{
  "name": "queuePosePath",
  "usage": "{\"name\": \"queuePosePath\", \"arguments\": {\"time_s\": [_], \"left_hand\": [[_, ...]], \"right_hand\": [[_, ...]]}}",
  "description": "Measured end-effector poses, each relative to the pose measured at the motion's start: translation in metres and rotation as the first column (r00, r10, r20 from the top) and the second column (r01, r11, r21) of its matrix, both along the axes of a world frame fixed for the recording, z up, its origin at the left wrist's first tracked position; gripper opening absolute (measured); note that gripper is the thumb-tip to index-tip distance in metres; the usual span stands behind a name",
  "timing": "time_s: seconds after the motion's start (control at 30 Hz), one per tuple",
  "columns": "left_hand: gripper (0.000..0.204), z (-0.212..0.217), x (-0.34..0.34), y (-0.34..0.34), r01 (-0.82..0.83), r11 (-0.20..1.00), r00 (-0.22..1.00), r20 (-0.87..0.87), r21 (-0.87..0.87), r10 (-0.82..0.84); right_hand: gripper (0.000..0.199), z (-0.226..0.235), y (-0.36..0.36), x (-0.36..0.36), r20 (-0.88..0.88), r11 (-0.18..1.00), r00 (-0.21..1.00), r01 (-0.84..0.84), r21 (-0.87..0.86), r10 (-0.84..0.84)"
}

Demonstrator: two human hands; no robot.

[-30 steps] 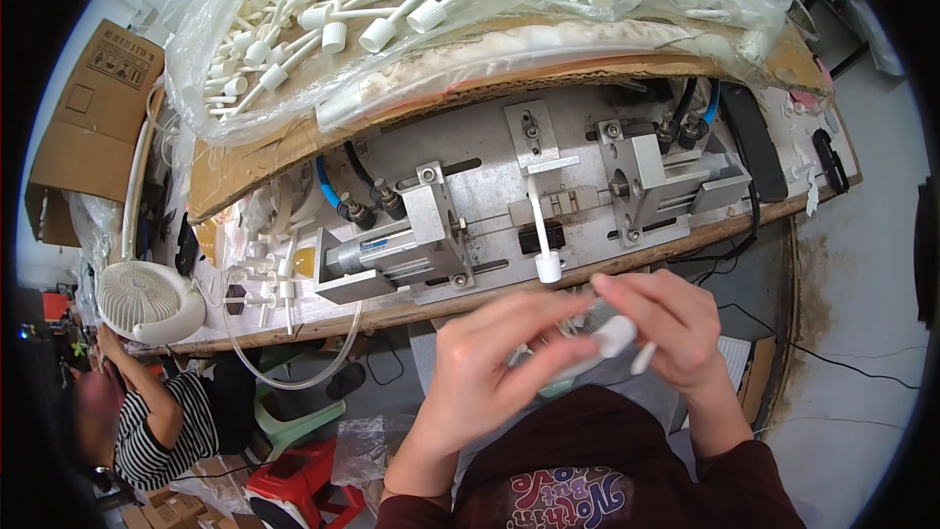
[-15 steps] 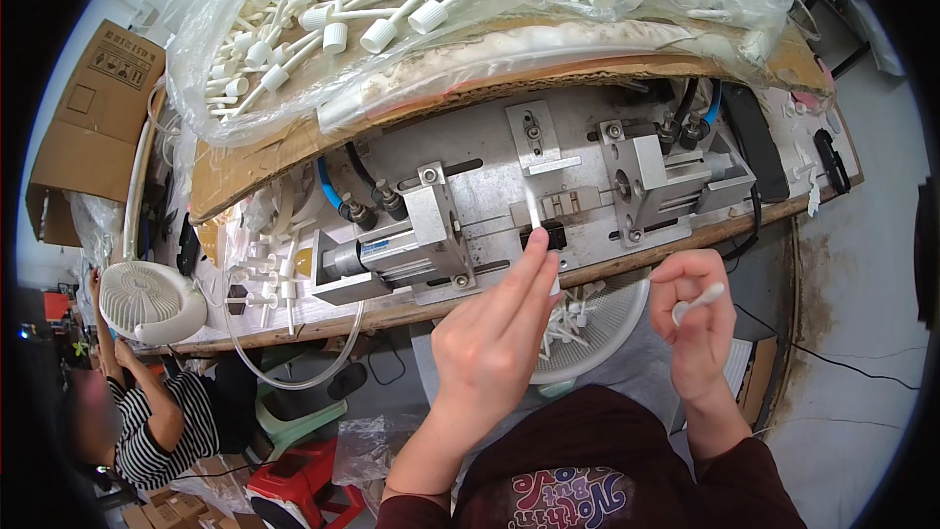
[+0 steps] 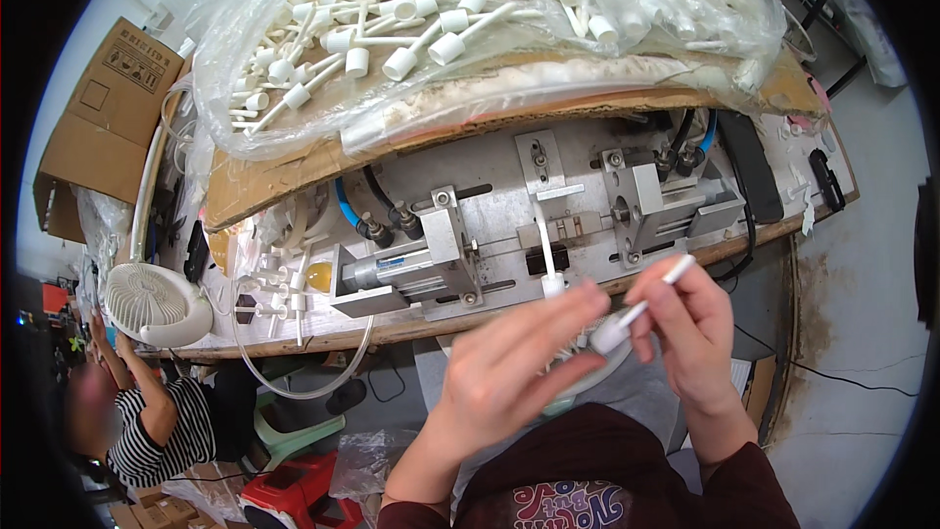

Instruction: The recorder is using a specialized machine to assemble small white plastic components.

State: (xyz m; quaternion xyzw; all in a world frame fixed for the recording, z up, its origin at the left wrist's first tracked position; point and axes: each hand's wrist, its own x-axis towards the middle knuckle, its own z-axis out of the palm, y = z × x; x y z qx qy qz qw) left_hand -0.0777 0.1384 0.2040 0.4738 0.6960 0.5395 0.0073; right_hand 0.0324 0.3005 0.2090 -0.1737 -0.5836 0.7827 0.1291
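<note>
My right hand [image 3: 693, 333] pinches a white capped stem [image 3: 612, 334], its wide ribbed-looking cap pointing toward my left hand and the thin end rising past my fingers. My left hand [image 3: 519, 358] is slightly blurred, fingers stretched out, beside that cap; I see nothing held in it. Just beyond the left fingertips, another white capped stem [image 3: 545, 240] lies across the metal fixture [image 3: 504, 235], its cap toward me at the bench edge and its far end at the small upright bracket [image 3: 540, 165]. No hand touches that one.
Metal cylinder clamps flank the fixture, left [image 3: 411, 260] and right [image 3: 666, 201]. Behind, a plastic bag [image 3: 294, 132] of many capped stems rests on cardboard [image 3: 235, 191]. A white basket [image 3: 627, 353] is partly hidden below my hands. A fan [image 3: 157, 304] and a seated person [image 3: 162, 431] are left.
My left hand has drawn back from the stem on the fixture toward me. My right hand has turned its capped stem, bringing the cap leftward between my hands. The view has shifted slightly.
</note>
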Motion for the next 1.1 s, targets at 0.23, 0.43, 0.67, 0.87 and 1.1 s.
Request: {"name": "queuePosePath", "arguments": {"time_s": [0.23, 0.43, 0.67, 0.87, 1.1], "left_hand": [[0.042, 0.018, 0.000, -0.023, -0.228, 0.973, 0.962, -0.151, 0.025, 0.229], [0.035, -0.004, -0.005, -0.020, -0.264, 0.961, 0.943, -0.232, -0.077, 0.240], [0.029, -0.028, -0.005, 0.002, -0.302, 0.926, 0.871, -0.460, -0.227, 0.171], [0.029, -0.023, -0.010, 0.006, -0.297, 0.918, 0.857, -0.497, -0.263, 0.135], [0.029, -0.021, -0.008, 0.007, -0.314, 0.903, 0.854, -0.504, -0.294, 0.133]], "right_hand": [[0.020, 0.050, 0.009, -0.093, -0.114, 0.938, 0.983, -0.102, 0.330, 0.147], [0.048, 0.076, 0.061, -0.232, -0.205, -0.147, 0.947, 0.246, 0.958, 0.246], [0.035, 0.105, 0.047, -0.278, 0.454, -0.340, 0.891, -0.419, 0.842, 0.026], [0.021, 0.094, 0.072, -0.250, 0.295, -0.342, 0.953, -0.254, 0.905, 0.073], [0.034, 0.109, 0.109, -0.220, 0.064, 0.034, 0.982, -0.071, 0.997, 0.178]]}}
